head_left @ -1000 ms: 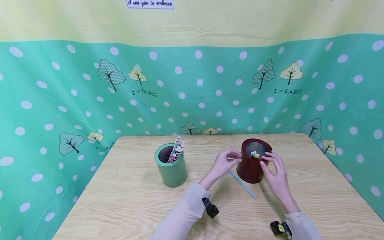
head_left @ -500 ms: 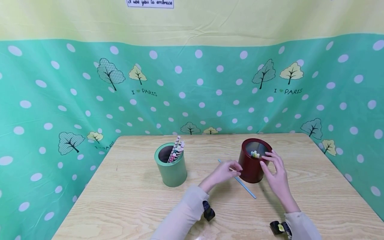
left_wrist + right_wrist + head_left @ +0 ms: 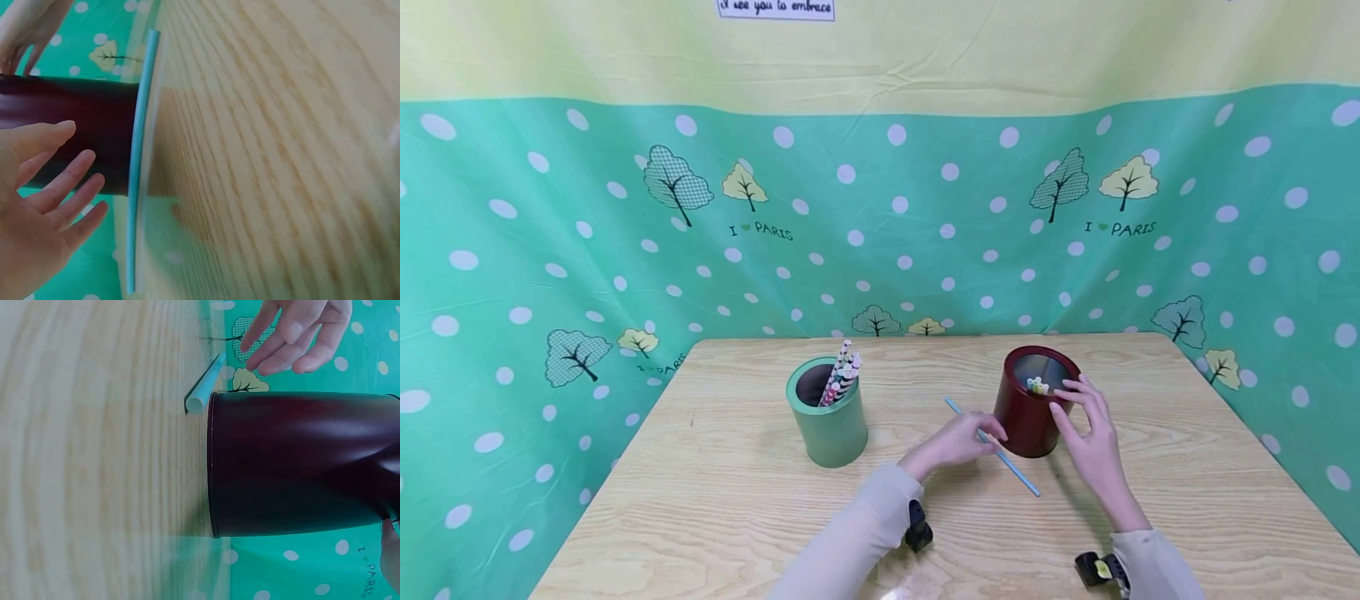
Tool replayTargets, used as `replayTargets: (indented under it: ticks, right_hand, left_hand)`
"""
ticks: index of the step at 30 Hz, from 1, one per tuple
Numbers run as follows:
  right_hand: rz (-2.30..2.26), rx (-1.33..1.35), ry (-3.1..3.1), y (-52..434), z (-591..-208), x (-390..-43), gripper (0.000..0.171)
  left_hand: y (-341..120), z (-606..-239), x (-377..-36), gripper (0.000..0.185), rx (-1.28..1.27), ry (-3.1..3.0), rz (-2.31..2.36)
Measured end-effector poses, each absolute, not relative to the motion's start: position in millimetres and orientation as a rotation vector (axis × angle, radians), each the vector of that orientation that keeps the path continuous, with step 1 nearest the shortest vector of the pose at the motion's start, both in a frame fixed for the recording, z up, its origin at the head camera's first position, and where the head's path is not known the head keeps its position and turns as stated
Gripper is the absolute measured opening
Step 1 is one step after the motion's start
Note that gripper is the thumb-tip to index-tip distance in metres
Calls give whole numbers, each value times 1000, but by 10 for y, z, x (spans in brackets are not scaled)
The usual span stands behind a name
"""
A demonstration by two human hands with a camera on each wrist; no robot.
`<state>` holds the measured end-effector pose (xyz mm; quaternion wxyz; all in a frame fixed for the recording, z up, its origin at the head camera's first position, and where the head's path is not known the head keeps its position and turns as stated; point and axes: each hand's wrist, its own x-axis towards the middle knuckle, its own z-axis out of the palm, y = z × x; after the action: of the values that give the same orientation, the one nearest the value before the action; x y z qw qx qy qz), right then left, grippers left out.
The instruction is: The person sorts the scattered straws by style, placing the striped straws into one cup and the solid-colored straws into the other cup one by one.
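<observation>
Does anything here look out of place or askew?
One thing: a blue straw lies flat on the table beside the red can, while the other straws stand in the two cans. The left hand is open just above it. Both cans stand upright; nothing looks spilled or damaged.
</observation>
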<state>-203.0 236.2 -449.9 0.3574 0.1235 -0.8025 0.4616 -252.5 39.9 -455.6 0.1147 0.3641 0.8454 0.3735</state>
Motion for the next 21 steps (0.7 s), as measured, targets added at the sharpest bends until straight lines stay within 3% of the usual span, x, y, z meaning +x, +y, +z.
replayTargets:
  ticks: [21]
  right_hand:
    - [1186,320,-2074,2359,-4494,-2026,21]
  left_hand:
    - [409,-4699,-2647,18,1160,2534,937]
